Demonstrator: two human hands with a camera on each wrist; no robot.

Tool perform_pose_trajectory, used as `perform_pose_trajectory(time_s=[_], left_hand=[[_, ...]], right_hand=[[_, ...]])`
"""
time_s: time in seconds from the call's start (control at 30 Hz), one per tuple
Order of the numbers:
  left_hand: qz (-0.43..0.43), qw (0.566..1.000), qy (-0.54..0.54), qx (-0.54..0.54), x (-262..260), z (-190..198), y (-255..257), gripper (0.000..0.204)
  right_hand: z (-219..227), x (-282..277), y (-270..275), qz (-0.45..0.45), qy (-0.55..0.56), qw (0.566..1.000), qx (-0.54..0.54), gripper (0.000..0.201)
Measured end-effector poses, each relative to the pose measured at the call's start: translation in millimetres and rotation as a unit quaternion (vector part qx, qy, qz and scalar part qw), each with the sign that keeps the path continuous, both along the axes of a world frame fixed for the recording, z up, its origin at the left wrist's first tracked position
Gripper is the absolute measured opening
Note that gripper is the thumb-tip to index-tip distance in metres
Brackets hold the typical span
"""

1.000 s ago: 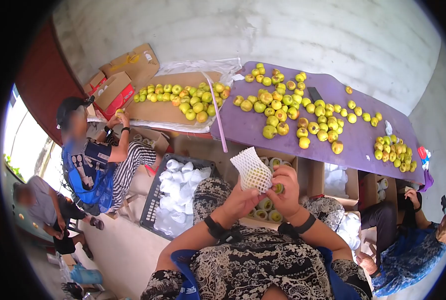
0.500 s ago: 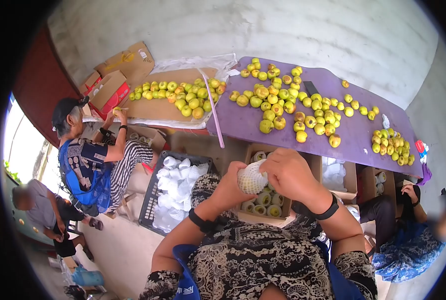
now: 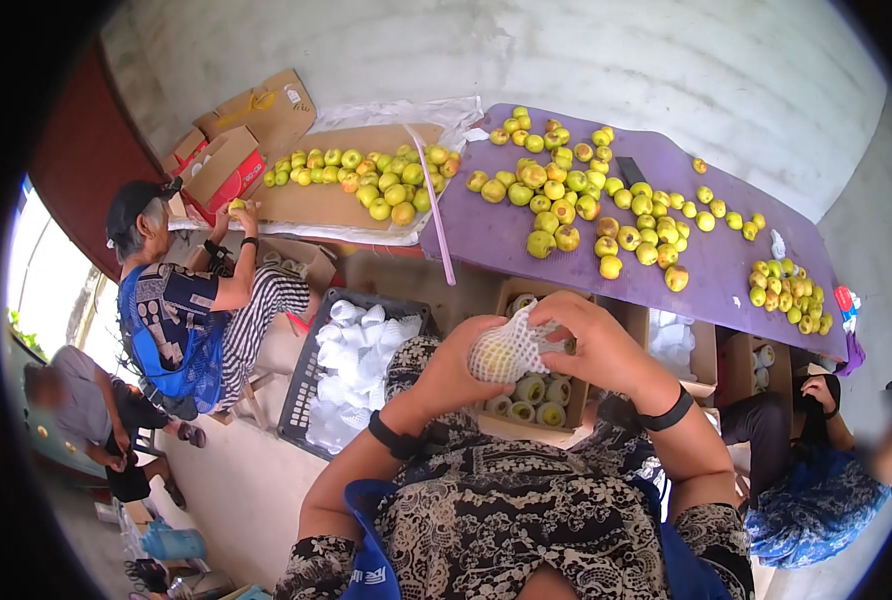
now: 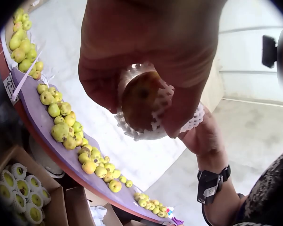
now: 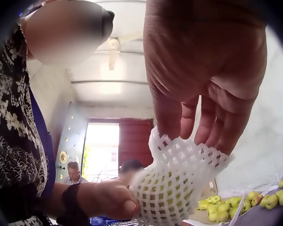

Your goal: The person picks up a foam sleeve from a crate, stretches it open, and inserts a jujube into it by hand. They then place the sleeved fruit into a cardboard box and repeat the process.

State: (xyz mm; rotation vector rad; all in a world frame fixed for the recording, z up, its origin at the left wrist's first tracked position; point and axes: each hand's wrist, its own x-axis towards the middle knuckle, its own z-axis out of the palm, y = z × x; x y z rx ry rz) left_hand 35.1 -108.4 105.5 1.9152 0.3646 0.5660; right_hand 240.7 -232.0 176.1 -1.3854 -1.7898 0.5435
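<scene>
An apple in a white foam net [image 3: 503, 354] is held in front of the chest by the left hand [image 3: 449, 372], whose fingers curl round it. In the left wrist view the apple's bare end [image 4: 140, 101] shows through the net's opening, between the thumb and fingers. The right hand [image 3: 598, 345] pinches the loose end of the net, which in the right wrist view stretches up from the covered apple [image 5: 165, 193] to the right fingertips.
Loose apples [image 3: 566, 200] lie on a purple-topped table [image 3: 726, 290]. Below are a carton [image 3: 536, 432] of netted apples and a black crate [image 3: 296, 400] of white foam nets. One person [image 3: 181, 290] sits left, another [image 3: 816, 510] right.
The net, earlier standing up from the apple, was folded close round it half a second ago; its loose end is now pulled out to the right by the right hand.
</scene>
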Motion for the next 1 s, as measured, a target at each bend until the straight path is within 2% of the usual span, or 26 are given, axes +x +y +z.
perform_pose_trajectory(time_s=[0.03, 0.13, 0.3, 0.37, 0.43, 0.5, 0.57, 0.67, 0.7, 0.8, 0.83, 0.87, 0.9, 0.97, 1.0], left_hand=[[0.002, 0.999, 0.003, 0.032, -1, 2, 0, 0.084], [-0.002, 0.997, 0.024, 0.076, -2, 11, -4, 0.081], [-0.021, 0.991, 0.060, 0.121, 1, 15, -10, 0.079], [-0.019, 0.993, 0.053, 0.103, 4, 19, -15, 0.085], [0.004, 0.996, 0.058, 0.061, 7, 14, -20, 0.090], [0.028, 0.998, 0.061, 0.021, 9, 4, -21, 0.095], [0.008, 0.997, -0.065, 0.050, 12, -11, -20, 0.106], [0.009, 0.997, -0.048, 0.053, 12, -17, -15, 0.107], [0.008, 0.998, -0.046, 0.052, 12, -21, -13, 0.107], [0.004, 0.998, -0.070, 0.005, 13, -27, -11, 0.102], [0.003, 0.994, -0.096, -0.043, 15, -25, -16, 0.098], [0.001, 0.989, -0.120, -0.091, 17, -24, -18, 0.094], [-0.003, 0.989, -0.118, -0.092, 18, -23, -18, 0.094], [0.036, 0.994, -0.092, -0.038, 21, -25, -19, 0.088], [0.030, 0.995, -0.087, -0.042, 23, -27, -16, 0.088]], right_hand=[[-2, 0, -1, -0.001, 0.011, 1.000, -0.027, 0.050], [-10, -1, -1, 0.044, -0.023, 0.999, -0.003, 0.057], [-7, -11, -5, 0.034, 0.012, 0.999, -0.038, 0.053], [-8, -15, -6, 0.025, 0.024, 0.999, -0.034, 0.053], [-9, -18, -5, 0.003, -0.053, 0.998, -0.016, 0.058], [-15, -19, -3, -0.008, -0.079, 0.997, 0.002, 0.060], [-18, -20, -2, -0.019, -0.105, 0.994, 0.019, 0.063], [-24, -22, -6, -0.048, -0.084, 0.995, 0.036, 0.067], [-30, -20, -6, -0.054, -0.041, 0.997, 0.048, 0.070], [-44, -19, -7, -0.059, 0.022, 0.996, 0.066, 0.075], [-47, -19, -8, -0.056, 0.042, 0.995, 0.071, 0.076], [-48, -18, -10, -0.060, 0.044, 0.995, 0.071, 0.076], [-47, -17, -12, -0.071, 0.046, 0.993, 0.077, 0.078], [-44, -16, -16, -0.088, 0.050, 0.992, 0.080, 0.081], [-40, -14, -15, -0.083, 0.000, 0.993, 0.089, 0.081]])
